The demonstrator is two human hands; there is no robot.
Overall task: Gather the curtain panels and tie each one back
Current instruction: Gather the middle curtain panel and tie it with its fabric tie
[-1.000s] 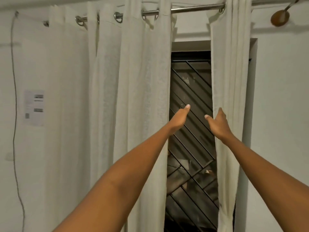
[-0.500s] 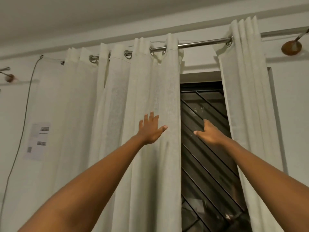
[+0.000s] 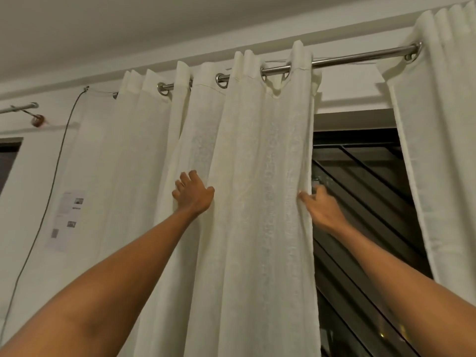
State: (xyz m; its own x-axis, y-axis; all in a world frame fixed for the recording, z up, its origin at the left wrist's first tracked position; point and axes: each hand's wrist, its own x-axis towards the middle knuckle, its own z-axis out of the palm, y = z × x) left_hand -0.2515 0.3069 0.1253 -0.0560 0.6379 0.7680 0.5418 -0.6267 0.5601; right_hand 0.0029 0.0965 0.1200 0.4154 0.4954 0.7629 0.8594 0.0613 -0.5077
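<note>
Paper notice (image 3: 67, 219): stuck on the white wall, well left of the left hand's fingers.
Left hand (image 3: 193, 194): arm stretched up, fingers (image 3: 186, 179) spread and curled, pressing into a fold of the cream left curtain panel (image 3: 257, 189); whether fabric is actually gripped, I cannot tell.
Curtain rod (image 3: 355, 56): steel, high above both hands; the panel hangs from it by metal rings.
Right hand (image 3: 323, 210): blurred, thumb and fingers pinched on that panel's right edge.
Window grille (image 3: 360, 191): dark, just behind the right fingers.
Right curtain panel (image 3: 443, 150): bunched, well right of the fingers.
</note>
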